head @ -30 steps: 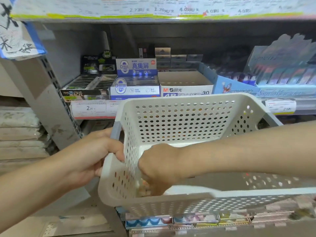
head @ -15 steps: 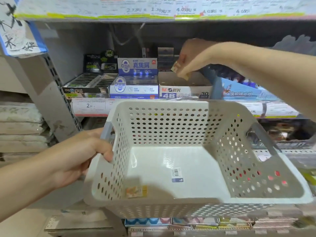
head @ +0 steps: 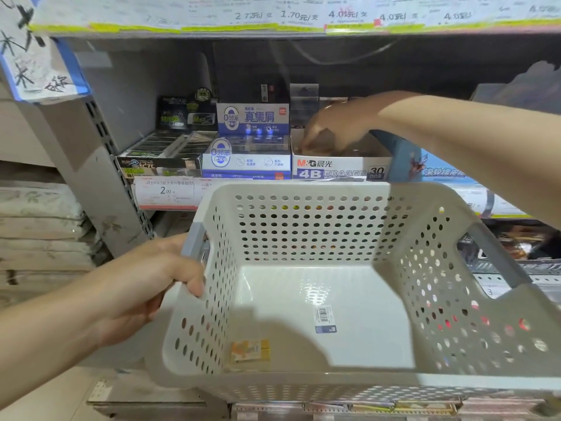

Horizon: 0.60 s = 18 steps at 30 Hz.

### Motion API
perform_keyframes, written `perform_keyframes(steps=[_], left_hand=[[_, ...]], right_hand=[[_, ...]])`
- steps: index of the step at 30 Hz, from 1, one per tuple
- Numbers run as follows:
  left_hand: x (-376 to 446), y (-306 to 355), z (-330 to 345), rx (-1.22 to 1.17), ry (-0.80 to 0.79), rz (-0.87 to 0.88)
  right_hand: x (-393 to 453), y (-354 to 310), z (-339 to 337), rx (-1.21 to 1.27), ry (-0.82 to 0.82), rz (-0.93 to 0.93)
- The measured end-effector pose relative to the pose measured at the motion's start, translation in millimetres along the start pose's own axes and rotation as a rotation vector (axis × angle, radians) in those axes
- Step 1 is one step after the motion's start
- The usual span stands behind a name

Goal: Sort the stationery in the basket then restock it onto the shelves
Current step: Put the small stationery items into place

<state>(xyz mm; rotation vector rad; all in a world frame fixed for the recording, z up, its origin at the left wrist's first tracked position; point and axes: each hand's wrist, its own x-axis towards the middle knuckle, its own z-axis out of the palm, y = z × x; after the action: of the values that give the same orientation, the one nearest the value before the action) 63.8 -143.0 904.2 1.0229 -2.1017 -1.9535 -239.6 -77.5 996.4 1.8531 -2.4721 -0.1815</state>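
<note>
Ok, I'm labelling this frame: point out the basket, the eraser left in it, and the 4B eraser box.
basket (head: 306,189), head view, far rim.
eraser (head: 249,350), head view, middle of its wrapper.
4B eraser box (head: 337,170), head view, printed front panel.

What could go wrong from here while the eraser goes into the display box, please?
1. The basket hangs from the left hand alone, gripping one handle; it could tip, and the last small packet would slide to a corner.
2. The right hand is blurred over the 4B eraser box, so what it holds cannot be seen; an item might land outside the box.
</note>
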Motion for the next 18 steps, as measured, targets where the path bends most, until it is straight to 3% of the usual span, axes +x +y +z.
perform_keyframes(steps=[4, 8, 18], left_hand=[[3.0, -1.0, -4.2, 0.004, -0.006, 0.005], [4.6, -1.1, -5.4, -0.016, -0.005, 0.003], [6.1, -1.5, -5.3, 0.015, -0.002, -0.004]], right_hand=[[4.9, 4.0, -0.3, -0.013, 0.054, 0.065], [15.0, -1.0, 6.6, -0.001, -0.064, 0.248], [29.2, -7.1, 17.6, 0.133, 0.079, 0.146]])
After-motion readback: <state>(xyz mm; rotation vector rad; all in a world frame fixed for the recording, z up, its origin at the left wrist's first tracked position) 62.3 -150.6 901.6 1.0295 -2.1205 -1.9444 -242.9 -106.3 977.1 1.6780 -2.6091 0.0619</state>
